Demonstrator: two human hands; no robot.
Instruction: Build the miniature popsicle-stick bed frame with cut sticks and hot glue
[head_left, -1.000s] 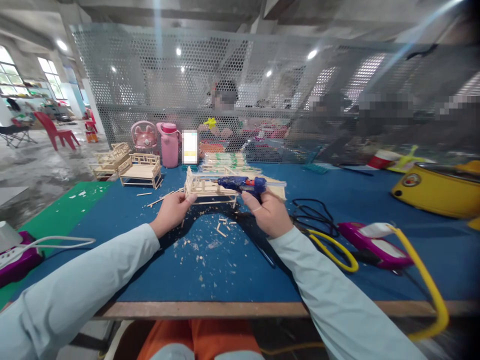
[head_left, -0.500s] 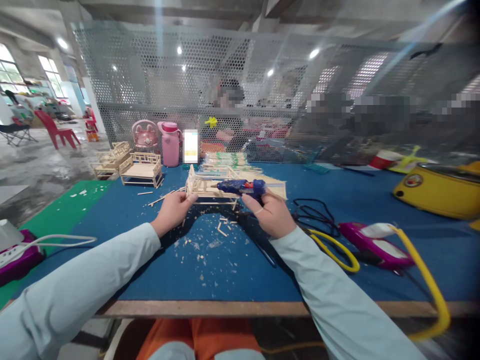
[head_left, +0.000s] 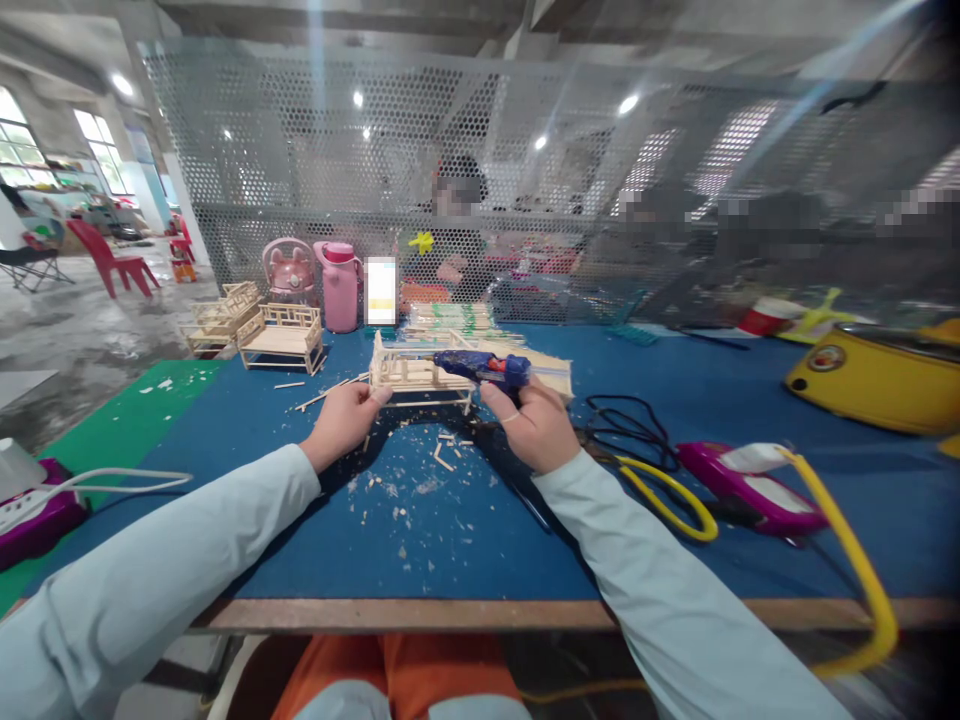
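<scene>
My left hand pinches the left end of a miniature wooden bench built from thin sticks. In my right hand is a blue glue gun, held level with its nozzle pointing left over the bench. The nozzle tip lies in front of the bench's rails; whether it touches them I cannot tell. A finished-looking miniature bench stands to the left, with more small stick furniture behind it. Loose sticks and crumbs lie on the blue table in front of my hands.
Bundled sticks lie behind the bench. A pink flask and a lit phone stand at the back before a perforated metal screen. Purple power strips flank my arms, with a yellow cable. A yellow pot sits right.
The glue gun and my right hand have shifted slightly left and up, its nozzle further along the bench. My left hand keeps its hold with hardly any movement.
</scene>
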